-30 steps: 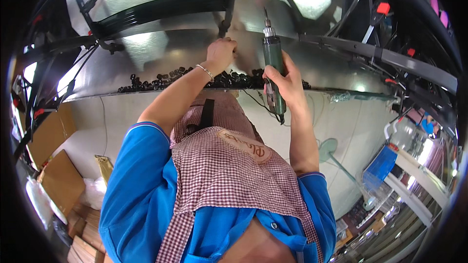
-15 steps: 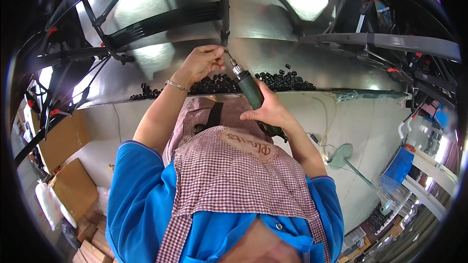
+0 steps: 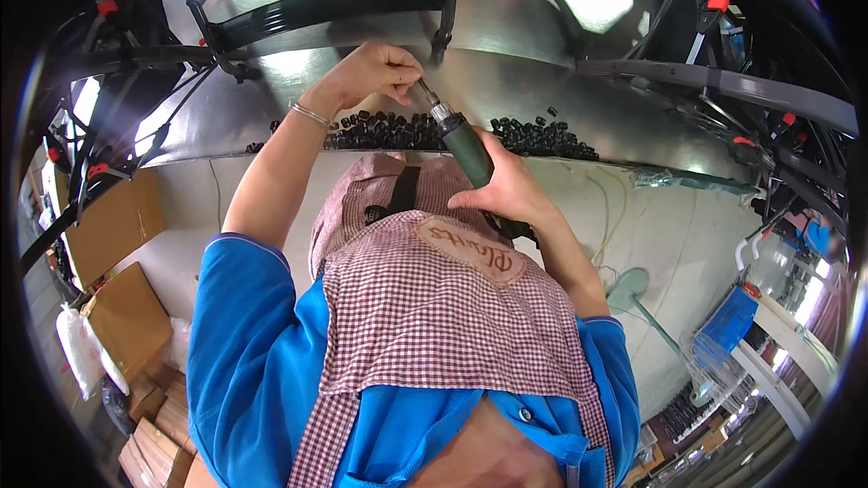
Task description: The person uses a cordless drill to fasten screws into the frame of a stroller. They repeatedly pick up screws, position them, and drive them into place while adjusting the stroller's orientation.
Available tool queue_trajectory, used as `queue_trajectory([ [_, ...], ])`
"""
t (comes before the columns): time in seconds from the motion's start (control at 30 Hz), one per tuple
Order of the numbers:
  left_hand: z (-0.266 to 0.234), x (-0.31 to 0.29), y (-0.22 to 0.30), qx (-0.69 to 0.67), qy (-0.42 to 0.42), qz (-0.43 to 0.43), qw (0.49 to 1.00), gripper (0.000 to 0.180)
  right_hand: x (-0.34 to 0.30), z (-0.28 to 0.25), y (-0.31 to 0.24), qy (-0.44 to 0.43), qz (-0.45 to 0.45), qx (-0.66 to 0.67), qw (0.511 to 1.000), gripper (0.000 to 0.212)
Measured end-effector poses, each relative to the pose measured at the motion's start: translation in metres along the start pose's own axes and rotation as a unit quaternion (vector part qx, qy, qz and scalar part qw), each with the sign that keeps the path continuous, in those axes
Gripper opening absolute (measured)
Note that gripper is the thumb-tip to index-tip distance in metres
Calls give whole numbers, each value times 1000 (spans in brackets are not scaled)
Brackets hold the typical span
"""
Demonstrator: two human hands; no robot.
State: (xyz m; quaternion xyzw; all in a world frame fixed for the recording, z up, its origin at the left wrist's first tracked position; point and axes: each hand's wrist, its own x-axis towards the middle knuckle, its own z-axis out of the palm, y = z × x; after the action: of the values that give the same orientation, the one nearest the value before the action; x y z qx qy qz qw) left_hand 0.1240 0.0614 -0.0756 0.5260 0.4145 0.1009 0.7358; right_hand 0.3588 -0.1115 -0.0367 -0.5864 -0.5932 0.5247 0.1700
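My right hand is wrapped round a dark green power screwdriver, its silver nose and bit slanting up and to the left. At the bit's tip, the fingers of my left hand are pinched together. Whatever they hold there is too small to make out. Below the tool lie heaps of small black plastic caps, along the near edge of the shiny metal table. Ahead of my left hand stands a black tubular frame, resting on the metal surface.
More black frames with red clips crowd the far right and the left. A long grey bar reaches across the table's right side. Cardboard boxes stand on the floor at left; a blue bin is at lower right.
My left hand, still pinched at the bit's tip, sits slightly higher and further left in view. The right hand keeps its hold on the screwdriver. The whole view has shifted a little.
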Motion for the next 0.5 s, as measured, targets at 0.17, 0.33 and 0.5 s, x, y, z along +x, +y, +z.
queue_trajectory([
  [0.17,0,22,-8,-78,-43,-7,996,23,1,7,4,34,14,22,999,113],
  [0.33,3,38,-15,-131,-88,13,987,32,0,11,3,69,28,55,996,107],
  [0.5,-37,6,-25,1,7,23,1000,37,-3,21,5,100,14,102,990,103],
])
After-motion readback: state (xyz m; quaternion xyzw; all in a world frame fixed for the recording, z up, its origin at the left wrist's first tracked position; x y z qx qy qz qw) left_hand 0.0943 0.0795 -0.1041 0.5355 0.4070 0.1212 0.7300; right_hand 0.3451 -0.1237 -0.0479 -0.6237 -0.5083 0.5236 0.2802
